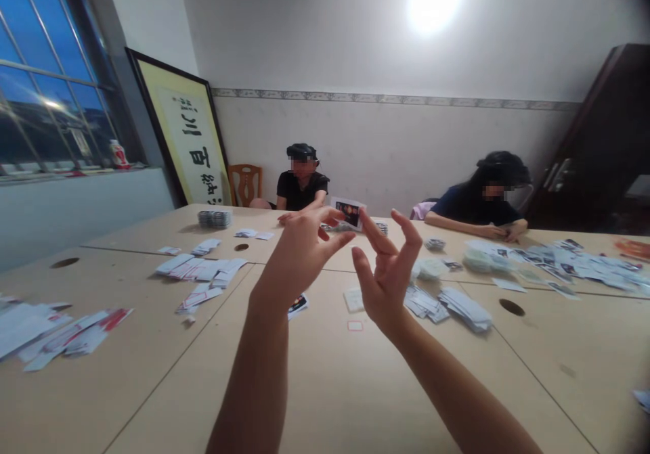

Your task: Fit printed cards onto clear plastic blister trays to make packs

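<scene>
My left hand (303, 241) is raised over the middle of the table, its fingers curled at the lower left of a small printed card (349, 212). The card has a pale border and a dark picture with orange spots, and it is held up off the table. My right hand (388, 268) has its fingers spread, with the index fingertip at the card's right edge and the thumb apart from it. Another dark-printed card (298, 304) lies on the table, partly hidden behind my left wrist. Near my right hand lie a white packet (354, 300) and a small red-bordered label (355, 326).
Stacks of white slips (464, 308) lie to the right, and more paper strips (200, 270) to the left. Loose cards (583, 264) spread at the far right. A bundled stack (214, 219) stands at the back left. Two people sit across the table (167, 373).
</scene>
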{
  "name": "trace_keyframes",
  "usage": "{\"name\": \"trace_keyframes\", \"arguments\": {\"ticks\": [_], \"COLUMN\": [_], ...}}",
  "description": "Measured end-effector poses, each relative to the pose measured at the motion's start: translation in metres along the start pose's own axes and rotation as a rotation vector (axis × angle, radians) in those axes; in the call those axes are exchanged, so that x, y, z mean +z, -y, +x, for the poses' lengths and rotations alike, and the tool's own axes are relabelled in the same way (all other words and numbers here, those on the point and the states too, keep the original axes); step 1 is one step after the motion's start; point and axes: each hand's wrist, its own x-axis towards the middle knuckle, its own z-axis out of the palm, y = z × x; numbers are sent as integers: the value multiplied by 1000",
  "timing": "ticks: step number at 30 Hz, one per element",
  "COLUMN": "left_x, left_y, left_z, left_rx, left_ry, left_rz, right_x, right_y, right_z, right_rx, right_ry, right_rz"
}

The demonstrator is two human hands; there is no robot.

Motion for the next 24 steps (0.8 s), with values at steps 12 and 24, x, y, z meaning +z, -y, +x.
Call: {"name": "trace_keyframes", "arguments": {"ticks": [12,24], "left_x": [5,5], "left_y": [2,3], "left_z": [3,6], "left_rx": [73,-1], "left_ry": [44,-1], "left_rz": [-109,-69], "right_x": [-10,-34], "right_y": [19,4], "right_z": [11,30], "right_rx": [30,192], "right_ry": [24,-21], "right_rz": [-40,-95]}}
